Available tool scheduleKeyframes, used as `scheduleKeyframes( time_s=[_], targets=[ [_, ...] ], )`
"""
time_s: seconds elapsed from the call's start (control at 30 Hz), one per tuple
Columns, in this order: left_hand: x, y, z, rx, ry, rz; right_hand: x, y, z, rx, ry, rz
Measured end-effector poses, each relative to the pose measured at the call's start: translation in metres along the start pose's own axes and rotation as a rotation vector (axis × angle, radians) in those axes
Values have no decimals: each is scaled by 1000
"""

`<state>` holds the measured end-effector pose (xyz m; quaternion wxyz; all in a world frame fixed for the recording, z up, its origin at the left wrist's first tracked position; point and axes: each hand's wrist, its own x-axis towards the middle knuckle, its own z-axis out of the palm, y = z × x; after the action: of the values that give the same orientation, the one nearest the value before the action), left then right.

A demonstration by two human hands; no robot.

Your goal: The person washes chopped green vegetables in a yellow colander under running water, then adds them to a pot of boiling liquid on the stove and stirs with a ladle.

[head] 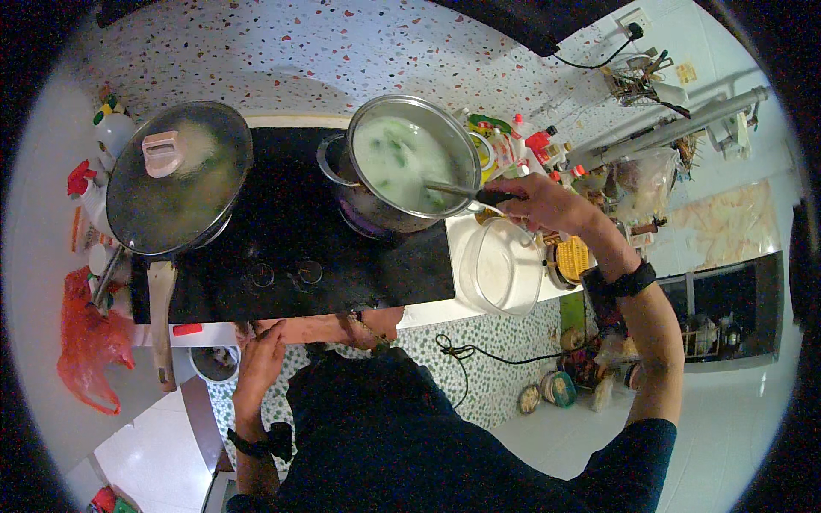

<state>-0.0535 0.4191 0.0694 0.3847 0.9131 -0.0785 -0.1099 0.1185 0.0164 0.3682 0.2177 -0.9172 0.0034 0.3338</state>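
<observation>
My right hand (535, 200) grips the black handle of a metal utensil (449, 188), probably a ladle or spoon. Its far end dips into the steel pot (355, 192), where it is hidden in pale, cloudy liquid with green pieces (401, 151). The pot stands on the right side of a black cooktop (288, 211). Down at the cooktop's front edge, my left hand (262, 359) is beside a brown strip (308, 328); whether it grips anything is unclear. A lidded frying pan (192, 211) sits on the left, its glass lid fogged and its wooden handle (160, 320) pointing towards me.
A clear plastic container (503, 269) stands right of the cooktop, with a yellow basket (572, 258) beyond it. Bottles (539, 141) crowd behind my right hand. A red plastic bag (90, 340) lies at the left. Below the counter, a bin (215, 364) and a black cable (507, 360) are visible.
</observation>
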Motion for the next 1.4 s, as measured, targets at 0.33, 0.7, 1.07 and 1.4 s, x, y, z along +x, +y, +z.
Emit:
scheduleKeyframes(
  time_s=[0.33, 0.7, 1.07, 1.4],
  targets=[
    [4, -3, -5, 54, -20, -16, -42, 10, 6, 877, 19, 53],
    [10, 1, -11, 163, -65, 30, -61, 35, 13, 595, 383, -48],
    [-13, 15, 2, 71, 94, 31, 19, 70, 43, -525, 615, -435],
    [-48, 41, 23, -8, 151, -145, 25, 56, 27, 965, -107, -33]
  ],
)
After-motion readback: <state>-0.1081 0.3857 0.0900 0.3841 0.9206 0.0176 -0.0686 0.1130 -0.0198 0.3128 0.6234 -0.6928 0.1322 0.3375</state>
